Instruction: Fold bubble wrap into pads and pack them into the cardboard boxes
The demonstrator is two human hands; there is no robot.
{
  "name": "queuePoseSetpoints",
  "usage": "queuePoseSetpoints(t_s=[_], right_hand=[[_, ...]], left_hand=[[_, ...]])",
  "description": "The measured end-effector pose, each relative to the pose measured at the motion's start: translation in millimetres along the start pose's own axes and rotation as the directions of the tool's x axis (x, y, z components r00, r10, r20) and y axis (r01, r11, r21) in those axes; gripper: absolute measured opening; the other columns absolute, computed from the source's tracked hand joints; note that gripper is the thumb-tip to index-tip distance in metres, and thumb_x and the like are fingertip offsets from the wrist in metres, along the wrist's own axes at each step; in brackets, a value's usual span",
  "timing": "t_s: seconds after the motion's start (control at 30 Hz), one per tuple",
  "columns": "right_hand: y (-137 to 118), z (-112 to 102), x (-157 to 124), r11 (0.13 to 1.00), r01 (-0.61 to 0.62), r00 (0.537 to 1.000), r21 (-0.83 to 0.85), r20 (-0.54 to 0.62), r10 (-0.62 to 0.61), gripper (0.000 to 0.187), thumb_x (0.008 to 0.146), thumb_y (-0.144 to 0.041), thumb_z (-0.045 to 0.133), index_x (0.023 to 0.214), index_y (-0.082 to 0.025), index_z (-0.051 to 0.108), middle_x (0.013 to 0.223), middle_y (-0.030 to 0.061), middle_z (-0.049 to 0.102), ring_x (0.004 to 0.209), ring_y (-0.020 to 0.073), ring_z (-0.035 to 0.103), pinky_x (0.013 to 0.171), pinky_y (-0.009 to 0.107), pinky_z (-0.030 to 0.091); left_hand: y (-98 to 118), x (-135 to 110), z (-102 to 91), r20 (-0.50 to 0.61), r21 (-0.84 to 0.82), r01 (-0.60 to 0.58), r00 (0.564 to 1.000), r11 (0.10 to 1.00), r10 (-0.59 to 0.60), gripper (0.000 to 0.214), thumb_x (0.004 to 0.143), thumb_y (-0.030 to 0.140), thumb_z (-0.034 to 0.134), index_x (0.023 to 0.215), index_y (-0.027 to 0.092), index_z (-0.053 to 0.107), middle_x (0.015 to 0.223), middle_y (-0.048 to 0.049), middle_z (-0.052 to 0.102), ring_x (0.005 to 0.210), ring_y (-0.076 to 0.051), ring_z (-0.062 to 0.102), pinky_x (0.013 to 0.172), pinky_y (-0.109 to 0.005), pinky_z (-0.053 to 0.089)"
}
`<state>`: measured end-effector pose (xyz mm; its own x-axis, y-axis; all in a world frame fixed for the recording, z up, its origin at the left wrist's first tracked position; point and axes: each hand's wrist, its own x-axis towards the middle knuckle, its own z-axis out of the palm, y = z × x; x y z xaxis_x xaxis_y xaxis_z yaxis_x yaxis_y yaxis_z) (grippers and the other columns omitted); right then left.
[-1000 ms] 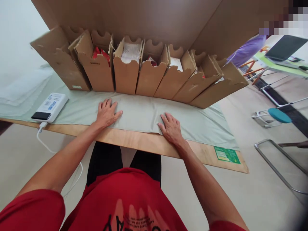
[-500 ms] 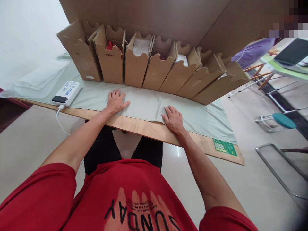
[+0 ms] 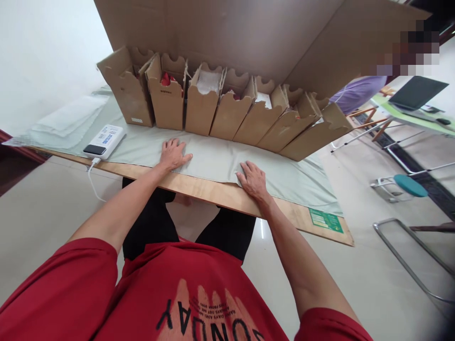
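Observation:
My left hand (image 3: 173,155) lies flat on a pale green cloth (image 3: 209,154), thumb spread out to the right. On the same cloth, near its front edge, my right hand (image 3: 253,179) rests palm down with its fingers extended. Neither hand holds anything. Small wrinkles run through the cloth between the hands. Behind them stands a row of several open cardboard boxes (image 3: 201,111). Red material (image 3: 168,79) shows in one box, and a clear or whitish plastic item (image 3: 209,81) in the box beside it.
A white power bank (image 3: 105,141) with a cable lies left of my left hand, by stacked white sheets (image 3: 67,116). A tall cardboard panel (image 3: 227,33) rises behind the boxes. At right are a teal stool (image 3: 410,185), a metal frame (image 3: 401,251), a laptop (image 3: 415,94) and a person in purple (image 3: 359,94).
The view has shifted slightly, so the boxes and table appear a little lower. Both hands stay flat on the cloth in about the same places.

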<state>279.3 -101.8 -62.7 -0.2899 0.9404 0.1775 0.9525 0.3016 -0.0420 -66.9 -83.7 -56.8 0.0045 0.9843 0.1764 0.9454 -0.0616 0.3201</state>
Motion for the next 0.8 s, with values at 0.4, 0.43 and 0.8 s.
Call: queuePoseSetpoints(t_s=[0.4, 0.43, 0.8], right_hand=[[-2.1, -3.1, -0.6, 1.0, -0.023, 1.0, 0.012, 0.014, 0.023, 0.053, 0.104, -0.042, 0.04, 0.149, -0.018, 0.055, 0.159, 0.0157, 0.046, 0.145, 0.0323, 0.041, 0.114, 0.048, 0.035], [-2.4, -3.4, -0.7, 1.0, -0.027, 1.0, 0.014, 0.016, 0.026, 0.053, 0.104, -0.042, 0.04, 0.149, -0.018, 0.054, 0.159, 0.0156, 0.046, 0.145, 0.0321, 0.04, 0.114, 0.048, 0.035], [-3.0, -5.5, -0.3, 0.999, -0.038, 0.999, 0.01, 0.016, 0.037, 0.05, 0.104, -0.038, 0.045, 0.148, -0.018, 0.056, 0.158, 0.0158, 0.047, 0.145, 0.0321, 0.042, 0.115, 0.048, 0.036]], left_hand=[[-0.8, -0.2, 0.6, -0.016, -0.029, 0.002, 1.0, 1.0, -0.003, 0.059, 0.087, 0.05, 0.058, 0.136, 0.017, 0.062, 0.154, -0.0205, 0.05, 0.145, -0.041, 0.037, 0.12, -0.057, 0.022], [-0.8, -0.1, 0.8, -0.018, -0.03, 0.004, 1.0, 1.0, -0.004, 0.059, 0.087, 0.049, 0.058, 0.136, 0.017, 0.062, 0.154, -0.0205, 0.05, 0.145, -0.041, 0.037, 0.12, -0.057, 0.022], [-1.3, 0.8, 2.7, -0.036, -0.063, 0.007, 0.999, 0.998, -0.009, 0.055, 0.086, 0.049, 0.061, 0.134, 0.021, 0.064, 0.153, -0.0178, 0.051, 0.145, -0.04, 0.037, 0.12, -0.057, 0.023]])
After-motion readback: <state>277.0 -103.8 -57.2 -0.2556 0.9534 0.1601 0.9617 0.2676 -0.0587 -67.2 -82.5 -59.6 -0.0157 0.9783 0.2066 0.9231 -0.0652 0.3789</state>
